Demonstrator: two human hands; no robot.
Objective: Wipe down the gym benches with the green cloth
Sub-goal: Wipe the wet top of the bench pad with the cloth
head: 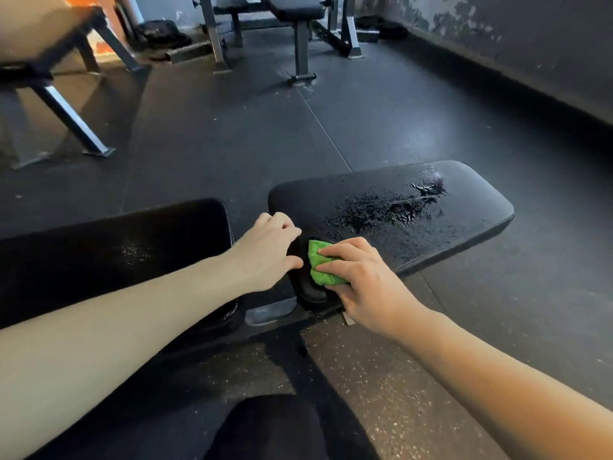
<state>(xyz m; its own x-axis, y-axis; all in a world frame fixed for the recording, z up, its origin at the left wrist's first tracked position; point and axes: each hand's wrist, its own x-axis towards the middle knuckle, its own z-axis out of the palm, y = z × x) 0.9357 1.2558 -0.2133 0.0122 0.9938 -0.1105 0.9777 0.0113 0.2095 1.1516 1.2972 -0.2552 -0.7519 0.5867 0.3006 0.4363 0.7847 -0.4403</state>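
Observation:
A black padded bench lies in front of me in two parts: a seat pad (pixel 464 207) on the right, wet with droplets and a small puddle, and a longer pad (pixel 116 247) on the left. My right hand (pixel 361 280) grips a bunched green cloth (pixel 323 265) against the near left end of the wet pad. My left hand (pixel 268 247) holds that same end of the pad, fingers curled over its edge and thumb beside the cloth.
Another black bench (pixel 292 8) with grey steel legs stands at the back. A tan padded bench (pixel 43 31) on angled steel legs is at the left. Weight plates (pixel 162 34) lie by the far wall. Dark rubber flooring (pixel 232 134) lies between them; my knee (pixel 265 426) is below.

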